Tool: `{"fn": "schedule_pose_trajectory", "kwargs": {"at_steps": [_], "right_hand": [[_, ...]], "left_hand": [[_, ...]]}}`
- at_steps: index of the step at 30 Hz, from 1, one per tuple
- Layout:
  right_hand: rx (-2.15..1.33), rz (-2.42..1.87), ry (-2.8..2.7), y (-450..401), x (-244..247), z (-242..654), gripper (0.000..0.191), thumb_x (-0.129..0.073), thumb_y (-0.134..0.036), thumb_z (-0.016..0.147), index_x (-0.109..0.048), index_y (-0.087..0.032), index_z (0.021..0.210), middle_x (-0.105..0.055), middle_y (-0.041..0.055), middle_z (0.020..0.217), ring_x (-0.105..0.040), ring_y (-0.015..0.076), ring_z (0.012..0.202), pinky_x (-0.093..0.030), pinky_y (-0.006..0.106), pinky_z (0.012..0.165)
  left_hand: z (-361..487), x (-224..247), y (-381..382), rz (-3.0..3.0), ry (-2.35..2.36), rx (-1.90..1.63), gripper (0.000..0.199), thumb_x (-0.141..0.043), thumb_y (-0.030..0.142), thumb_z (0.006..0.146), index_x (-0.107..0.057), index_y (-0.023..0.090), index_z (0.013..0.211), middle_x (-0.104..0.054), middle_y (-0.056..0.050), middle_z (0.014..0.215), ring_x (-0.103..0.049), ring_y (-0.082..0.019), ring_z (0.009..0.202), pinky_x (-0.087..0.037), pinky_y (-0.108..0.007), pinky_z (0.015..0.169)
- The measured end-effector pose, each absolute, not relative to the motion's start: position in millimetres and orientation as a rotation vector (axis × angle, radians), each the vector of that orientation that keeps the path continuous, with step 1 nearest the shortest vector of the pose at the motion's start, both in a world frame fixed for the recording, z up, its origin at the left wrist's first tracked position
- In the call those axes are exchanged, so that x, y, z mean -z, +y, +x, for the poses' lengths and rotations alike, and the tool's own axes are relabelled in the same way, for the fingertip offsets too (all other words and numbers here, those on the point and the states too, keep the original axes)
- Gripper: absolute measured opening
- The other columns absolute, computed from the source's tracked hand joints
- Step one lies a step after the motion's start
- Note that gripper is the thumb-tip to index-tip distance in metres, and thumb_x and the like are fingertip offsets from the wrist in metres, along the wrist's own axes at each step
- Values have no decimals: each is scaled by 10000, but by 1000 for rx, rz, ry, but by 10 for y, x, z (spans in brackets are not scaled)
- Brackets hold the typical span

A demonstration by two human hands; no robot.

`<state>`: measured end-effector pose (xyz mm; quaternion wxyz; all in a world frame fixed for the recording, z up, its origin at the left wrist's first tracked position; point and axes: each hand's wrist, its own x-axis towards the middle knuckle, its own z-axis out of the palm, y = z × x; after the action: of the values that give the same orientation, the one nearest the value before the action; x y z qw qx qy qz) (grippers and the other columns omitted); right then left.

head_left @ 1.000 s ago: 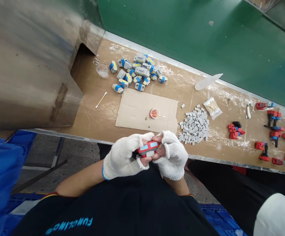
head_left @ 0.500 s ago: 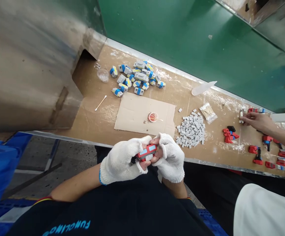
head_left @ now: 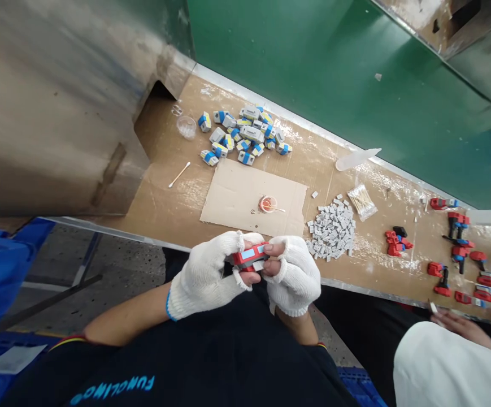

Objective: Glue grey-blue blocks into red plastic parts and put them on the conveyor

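Observation:
A red and grey toy part [head_left: 249,256] with light-blue windows is held in front of my body, just off the table's near edge. My left hand [head_left: 208,271], in a white fingerless glove, grips its left end between thumb and fingers. Gloved the same way, my right hand [head_left: 295,275] pinches the right end, its fingertips on the side with a small light-grey piece [head_left: 258,265]. Beyond my hands, a small cup of reddish paste [head_left: 267,204] with a cotton swab [head_left: 276,210] across it rests on a cardboard sheet [head_left: 224,192].
Small grey pieces [head_left: 332,229] lie heaped on the right, near bagged swabs [head_left: 362,202]. Grey, blue and yellow toy parts [head_left: 251,133] sit at the back. Red toy parts [head_left: 459,243] lie far right, by a co-worker's hand [head_left: 455,322]. A metal housing [head_left: 59,113] stands left.
My right hand's fingers have shifted on the toy part, uncovering more of its right side. The co-worker's hand has drawn back from the table toward their body, holding a small white piece.

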<state>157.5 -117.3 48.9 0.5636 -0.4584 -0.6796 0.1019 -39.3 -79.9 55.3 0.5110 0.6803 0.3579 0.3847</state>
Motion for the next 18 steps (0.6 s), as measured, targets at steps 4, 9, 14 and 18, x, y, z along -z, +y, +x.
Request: {"fn": "schedule_pose_trajectory", "kwargs": {"at_steps": [4, 9, 14, 18], "right_hand": [[-264, -1039, -1632, -1154, -513, 1617, 228, -745, -138, 1038, -827, -313, 1157, -871, 45, 1084, -831, 245, 926, -711, 432, 719], [-304, -1027, -1715, -1152, -550, 1723, 316, -801, -81, 964, -854, -341, 1135, -881, 38, 1138, -837, 258, 967, -712, 437, 741], [-309, -1004, -1689, -1171, -453, 1797, 270, -785, -123, 977, -852, -351, 1106, -881, 32, 1116, -831, 258, 913, -710, 452, 722], [-318, -986, -1725, -1187, -358, 1835, 217, -792, -185, 986, -838, -381, 1070, -879, 16, 1114, -821, 256, 884, -714, 469, 732]], "left_hand": [[-400, -594, -776, 1600, 846, -921, 277, -913, 319, 951, -773, 212, 1166, -896, -53, 1118, -848, -196, 856, -693, -254, 836], [-409, -652, -750, 1502, 797, -869, 276, -867, 348, 980, -793, 199, 1200, -890, -75, 1103, -842, -203, 827, -717, -291, 844], [-426, -684, -710, 1483, 791, -821, 267, -889, 343, 954, -805, 199, 1163, -894, -69, 1063, -856, -218, 860, -732, -307, 869], [-420, -681, -690, 1396, 734, -815, 277, -891, 336, 957, -797, 176, 1164, -893, -83, 1078, -849, -209, 840, -716, -279, 809]]}}
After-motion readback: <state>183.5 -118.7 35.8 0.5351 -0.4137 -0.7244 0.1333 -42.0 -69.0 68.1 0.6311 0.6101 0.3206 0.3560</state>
